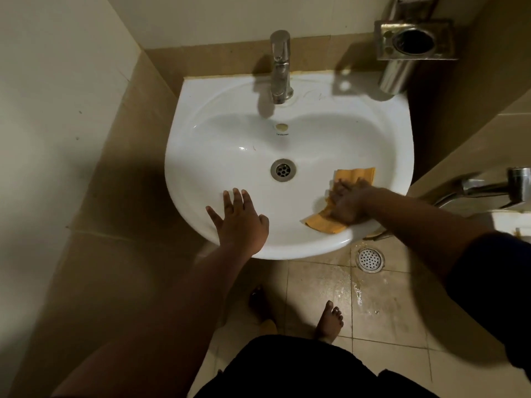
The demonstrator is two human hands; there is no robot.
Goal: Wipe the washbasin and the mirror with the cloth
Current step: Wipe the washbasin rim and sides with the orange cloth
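A white washbasin [230, 133] hangs on the tiled wall, with a chrome tap [280, 67] at its back and a metal drain [283, 168] in the bowl. An orange cloth [355, 175] lies on the basin's front right slope. My right hand [346, 203] presses down on the cloth, fingers spread over it and slightly blurred. My left hand [240, 219] rests flat on the basin's front left rim with straight, spread fingers. No mirror is in view.
A steel holder [413, 38] is fixed to the wall at the upper right. Another chrome tap [485, 188] juts from the right wall. Below the basin are wet floor tiles, a round floor drain [370, 259] and my bare feet [330, 321].
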